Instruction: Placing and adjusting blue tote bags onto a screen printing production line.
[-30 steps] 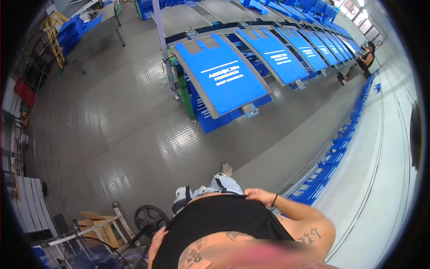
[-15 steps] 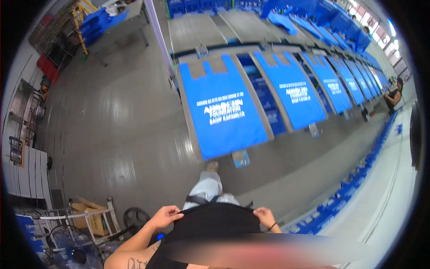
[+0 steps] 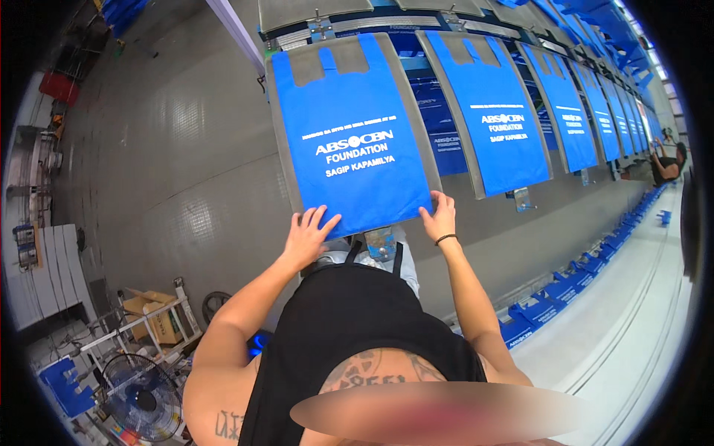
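A blue shopping bag (image 3: 357,104) with cut-out handles and white print lies flat on a grey board (image 3: 288,152), its handles pointing away from me. My left hand (image 3: 306,236) rests at its near left edge, fingers spread over the blue cloth. At the near right corner is my right hand (image 3: 440,219), thumb and fingertips touching the edge with the fingers apart. The corner under those fingertips is hidden. Neither hand lifts the cloth. A metal bracket (image 3: 380,244) juts from the board's near end between my hands.
More printed blue bags (image 3: 494,123) lie on boards in a row to the right. A fan (image 3: 141,398) and a metal cart (image 3: 134,327) stand at lower left. Blue bags (image 3: 561,290) line the right side. Another person (image 3: 667,163) is at the row's far end.
Both hands have left the black top at my waist and reached forward to the near edge of the blue bag. I am closer to the board, and the view has shifted.
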A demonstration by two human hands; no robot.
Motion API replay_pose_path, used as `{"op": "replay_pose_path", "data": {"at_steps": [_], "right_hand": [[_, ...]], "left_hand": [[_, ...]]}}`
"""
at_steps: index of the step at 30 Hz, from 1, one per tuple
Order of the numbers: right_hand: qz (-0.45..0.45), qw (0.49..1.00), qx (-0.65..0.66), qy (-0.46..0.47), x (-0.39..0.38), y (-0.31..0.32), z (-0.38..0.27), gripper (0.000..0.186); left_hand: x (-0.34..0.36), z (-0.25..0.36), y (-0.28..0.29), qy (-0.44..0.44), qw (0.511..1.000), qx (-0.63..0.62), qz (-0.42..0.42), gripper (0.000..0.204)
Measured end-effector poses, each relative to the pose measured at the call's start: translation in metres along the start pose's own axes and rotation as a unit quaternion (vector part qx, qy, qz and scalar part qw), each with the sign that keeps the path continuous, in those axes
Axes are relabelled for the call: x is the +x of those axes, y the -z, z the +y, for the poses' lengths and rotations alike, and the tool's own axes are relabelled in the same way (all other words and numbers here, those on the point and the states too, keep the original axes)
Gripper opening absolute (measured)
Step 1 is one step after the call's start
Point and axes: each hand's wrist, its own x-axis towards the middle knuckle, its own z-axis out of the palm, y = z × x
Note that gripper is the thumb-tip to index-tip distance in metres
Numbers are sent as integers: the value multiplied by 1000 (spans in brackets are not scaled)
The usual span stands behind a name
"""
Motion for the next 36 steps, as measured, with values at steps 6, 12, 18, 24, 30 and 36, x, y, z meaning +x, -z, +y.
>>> {"op": "replay_pose_path", "data": {"at_steps": [6, 12, 18, 24, 30, 36], "right_hand": [[-16, 992, 102, -79, -17, -15, 21, 52], [-78, 961, 210, -161, -5, -21, 51, 44], [-161, 982, 50, -88, 16, -11, 16, 29], [-226, 662, 650, -297, 40, 11, -34, 8], [-211, 754, 557, -279, 33, 25, -24, 23], [-262, 801, 444, -305, 62, 17, 23, 19]], "left_hand": [[-18, 1, -30, 4, 994, -71, 86, 35], [-17, 46, -31, 193, 960, -156, 128, 31], [-5, 93, -41, 278, 917, -175, 226, 40], [14, 111, -59, 413, 370, -822, 128, 47], [19, 46, -41, 474, 269, -784, 298, 41], [-3, -5, -39, 444, 386, -794, 154, 35]]}}
